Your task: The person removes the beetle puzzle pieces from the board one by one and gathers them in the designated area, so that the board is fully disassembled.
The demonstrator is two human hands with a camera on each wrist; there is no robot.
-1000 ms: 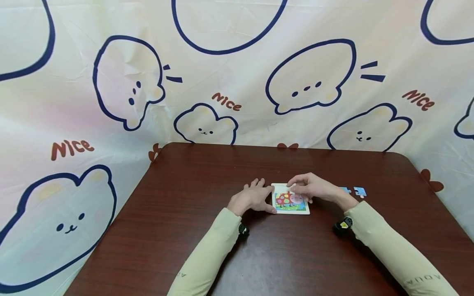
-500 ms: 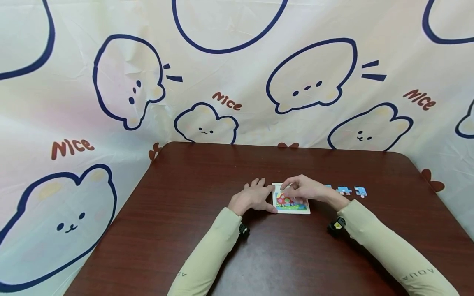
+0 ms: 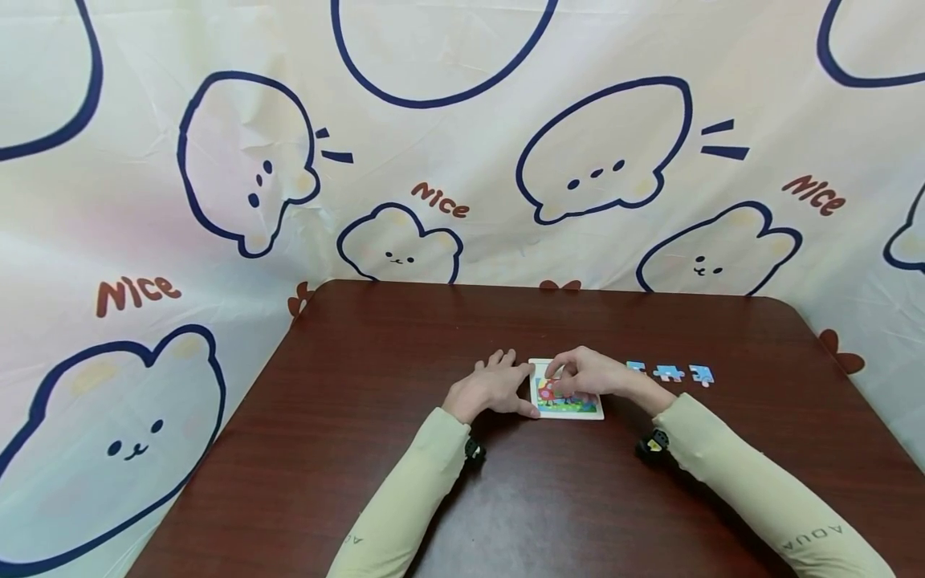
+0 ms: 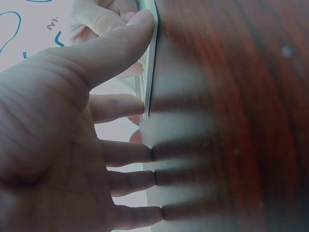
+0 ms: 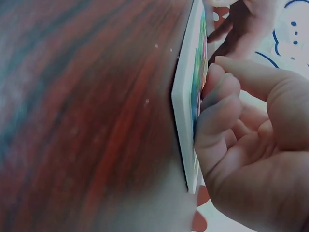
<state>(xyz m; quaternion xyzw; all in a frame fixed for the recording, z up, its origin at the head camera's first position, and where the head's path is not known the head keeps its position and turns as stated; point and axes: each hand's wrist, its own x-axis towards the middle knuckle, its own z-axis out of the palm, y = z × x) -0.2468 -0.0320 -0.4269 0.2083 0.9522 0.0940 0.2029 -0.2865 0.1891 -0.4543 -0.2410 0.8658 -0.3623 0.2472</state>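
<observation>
Going by the head view, probably past halfway on this jigsaw. Got a red spotted shape [image 3: 547, 391] and a green strip [image 3: 578, 407] filled in on the puzzle board [image 3: 578, 417], versus just three loose pieces [image 3: 669, 373] visible, blue ones, lined up to the right on the tabletop [image 3: 405, 353], over toward its far right corner. Also showing a pale patch at the far left of the board, most likely bare backing, so guessing at a far row left to finish. Can't check the rest of that row behind the right hand [image 3: 592, 372]. As for the board's spot: well back toward the tabletop's far edge, roughly midway between the left and right edges. Right way up for the person, with green along the near side and top toward the far edge. Seems longest side to side, about parallel to the far edge, though hard to swear to at such a slant.

On to the left wrist view: got the left hand [image 4: 58, 125] loose and spread, gripping nothing, with thumb and index finger against the board's left side. Resting the other three fingertips on the tabletop. Probably just steadying.

Last, the right wrist view: shows the board lying flat, and the right hand with fingers curled low over the picture, seemingly touching. Can't tell whether pinching a piece or only pressing down.
</observation>
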